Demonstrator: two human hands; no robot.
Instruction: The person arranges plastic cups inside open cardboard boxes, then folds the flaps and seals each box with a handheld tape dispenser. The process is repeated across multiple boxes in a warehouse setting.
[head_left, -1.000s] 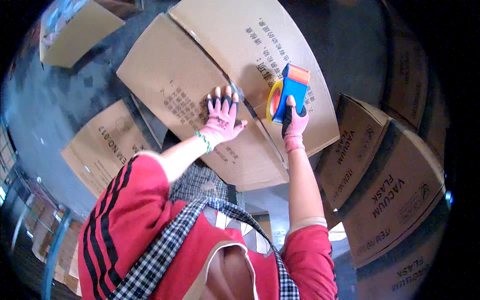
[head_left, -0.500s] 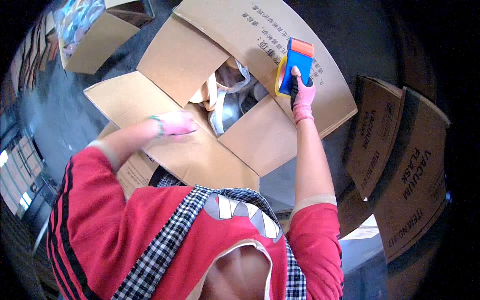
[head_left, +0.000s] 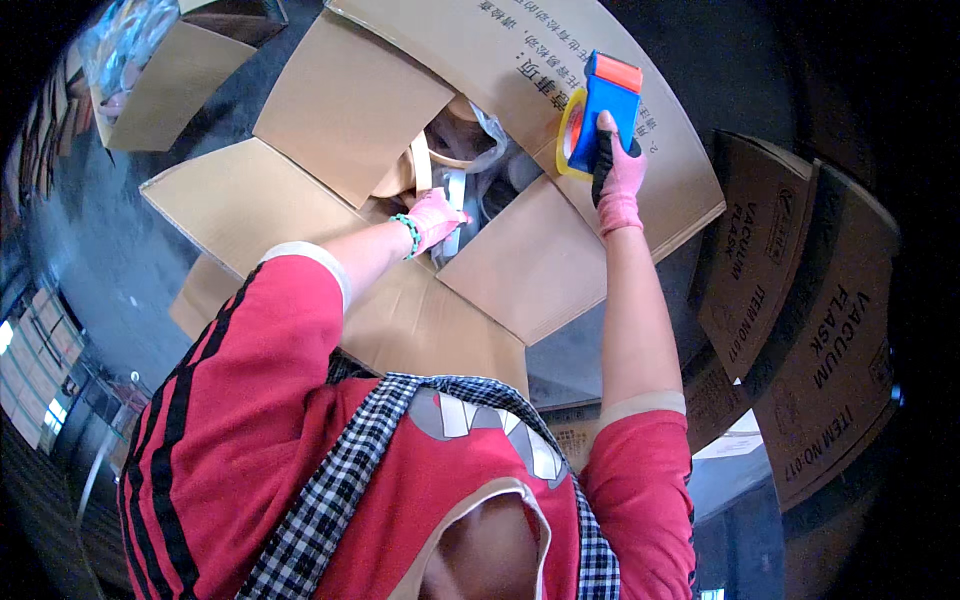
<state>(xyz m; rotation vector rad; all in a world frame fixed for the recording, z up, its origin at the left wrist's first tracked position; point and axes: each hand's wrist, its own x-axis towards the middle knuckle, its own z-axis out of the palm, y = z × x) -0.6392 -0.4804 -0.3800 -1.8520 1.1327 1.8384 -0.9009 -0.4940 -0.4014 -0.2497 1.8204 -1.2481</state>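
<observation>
In front of me stands a cardboard box [head_left: 350, 125] with its flaps spread. Inside lie cream-coloured curved pieces [head_left: 400, 178], clear plastic film [head_left: 487, 140] and a pale, shiny piece [head_left: 455, 190]. My left hand [head_left: 437, 218], in a pink glove with a green band at the wrist, reaches into the opening beside the shiny piece; its fingers are partly hidden, so their grip cannot be told. My right hand [head_left: 620, 172], in a pink and black glove, is closed round a blue tape dispenser [head_left: 612, 112] with an orange top and yellow roll, over the far right flap.
A second box [head_left: 175, 85] with bluish plastic in it stands at the far left. Large printed cartons [head_left: 820, 340] stand on the right. Flat cardboard sheets [head_left: 60, 110] are stacked along the left edge, above the grey floor [head_left: 190, 220].
My left hand has moved right, from over the near left flap into the box opening. My right hand, still holding the tape dispenser, has shifted slightly farther away and to the right.
</observation>
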